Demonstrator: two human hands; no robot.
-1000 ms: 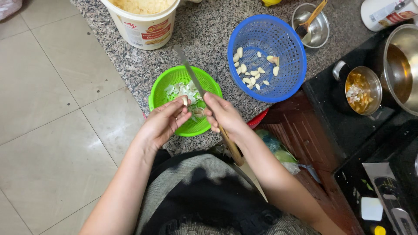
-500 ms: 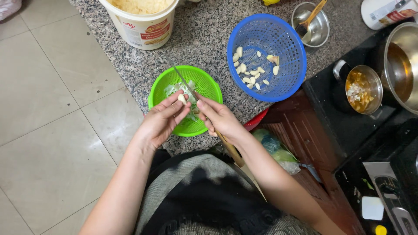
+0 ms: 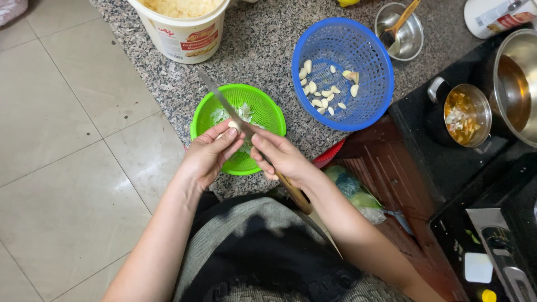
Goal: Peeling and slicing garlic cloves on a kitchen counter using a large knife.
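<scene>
Down over the green basket (image 3: pixel 263 109), both hands at work. Left hand (image 3: pixel 207 156) curled, thumb and forefinger pinched on a small pale garlic clove (image 3: pixel 232 125) held just above the basket's near rim. Right hand (image 3: pixel 282 158) closed round the wooden handle of a knife (image 3: pixel 226 107), blade slanting up and left across the basket, its edge at the clove. Whether steel actually touches the clove: hard to say, fingers partly covering the spot. Inside the green basket, pale scraps and peelings (image 3: pixel 242 112). Basket itself resting at the edge of a speckled granite counter (image 3: pixel 263 39), partly overhanging it.

To the right and a little further back, a blue basket (image 3: pixel 369 84) with a scatter of peeled cloves (image 3: pixel 321 95). Behind the green one, a white tub (image 3: pixel 184 33) filled with something yellowish and minced. Beyond the blue basket, a small steel bowl (image 3: pixel 411 36) with a wooden-handled utensil in it. Far right, on a dark stove top (image 3: pixel 442 162), a small pot (image 3: pixel 467 114) with orange and white bits, beside a big steel pot (image 3: pixel 517 84). Left of everything, pale floor tiles (image 3: pixel 61 140).
</scene>
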